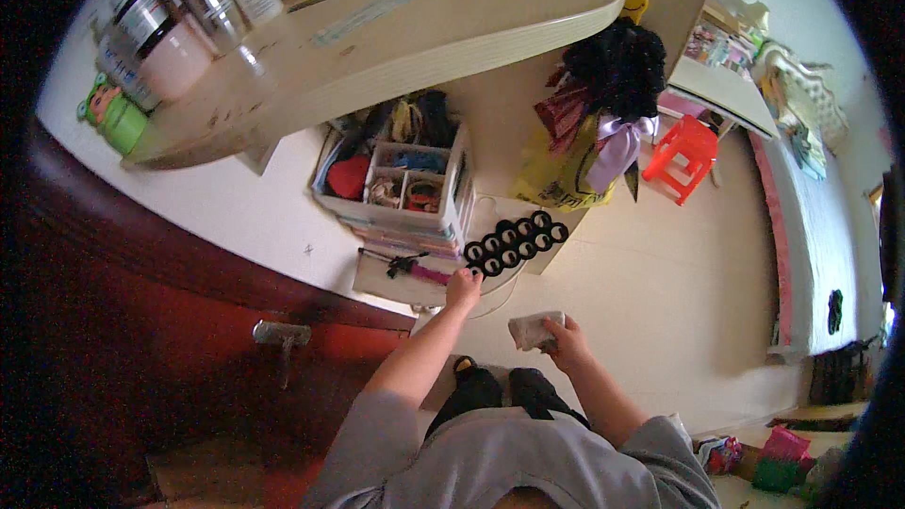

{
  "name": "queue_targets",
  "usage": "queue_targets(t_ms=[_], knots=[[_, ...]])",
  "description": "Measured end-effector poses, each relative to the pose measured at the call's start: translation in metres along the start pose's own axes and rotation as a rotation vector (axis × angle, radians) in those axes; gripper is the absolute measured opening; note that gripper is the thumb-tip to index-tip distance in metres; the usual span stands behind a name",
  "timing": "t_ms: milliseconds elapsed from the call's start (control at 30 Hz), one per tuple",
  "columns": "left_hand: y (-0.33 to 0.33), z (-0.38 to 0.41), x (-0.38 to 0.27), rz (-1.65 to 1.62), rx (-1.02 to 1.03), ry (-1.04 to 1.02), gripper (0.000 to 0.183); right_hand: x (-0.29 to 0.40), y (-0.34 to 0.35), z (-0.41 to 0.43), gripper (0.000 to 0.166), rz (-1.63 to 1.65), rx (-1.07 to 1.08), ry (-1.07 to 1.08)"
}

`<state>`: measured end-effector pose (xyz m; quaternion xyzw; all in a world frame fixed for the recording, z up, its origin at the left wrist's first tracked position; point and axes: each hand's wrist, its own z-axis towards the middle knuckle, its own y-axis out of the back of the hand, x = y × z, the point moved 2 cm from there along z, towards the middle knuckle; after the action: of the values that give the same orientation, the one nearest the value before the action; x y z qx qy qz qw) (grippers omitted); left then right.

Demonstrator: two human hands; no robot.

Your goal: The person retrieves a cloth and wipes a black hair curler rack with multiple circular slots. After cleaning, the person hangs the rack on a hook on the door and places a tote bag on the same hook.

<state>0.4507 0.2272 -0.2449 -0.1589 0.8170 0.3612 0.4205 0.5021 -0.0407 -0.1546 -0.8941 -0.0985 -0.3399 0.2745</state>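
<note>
My left hand (464, 290) grips the near end of a black multi-ring hanger (515, 243), whose two rows of round holes stretch away to the upper right. The hanger is over a low pale shelf (375, 277). In my right hand (568, 345) is a folded, pale grey-white cloth (530, 330), held over the floor and apart from the hanger. Just left of my left hand lies a purple item with a black bow (406, 265). Behind it stands a white plastic organizer (417, 215) whose open top compartments hold small accessories and a red heart-shaped object (348, 177).
Above the organizer juts a curved-edge shelf (452, 42) with bottles and jars. A yellow bag (565, 170) and dark fluffy items hang beside it. A red plastic stool (684, 155) stands farther right, near a bed (813, 240). A dark red door (212, 339) with a metal handle (281, 333) is on my left.
</note>
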Motion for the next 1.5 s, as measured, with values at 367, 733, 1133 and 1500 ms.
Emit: queue_targets(t_ms=[367, 733, 1133, 1500], knots=[[-0.029, 0.002, -0.053, 0.289, -0.082, -0.324, 0.012, -0.004, 0.052, -0.053, 0.027, 0.214, -0.161, 0.024], [0.006, -0.188, -0.136, -0.493, 0.178, -0.121, 0.017, 0.035, 0.061, -0.047, 0.023, -0.011, 0.124, 0.027], [0.04, -0.335, -0.116, -0.474, -0.362, -0.601, 0.018, 0.049, -0.014, -0.082, 0.015, 0.126, 0.352, -0.175], [0.095, -0.384, -0.118, -1.252, 0.319, 0.003, 0.043, 0.038, -0.076, -0.11, 0.024, -0.095, 0.826, 0.083]])
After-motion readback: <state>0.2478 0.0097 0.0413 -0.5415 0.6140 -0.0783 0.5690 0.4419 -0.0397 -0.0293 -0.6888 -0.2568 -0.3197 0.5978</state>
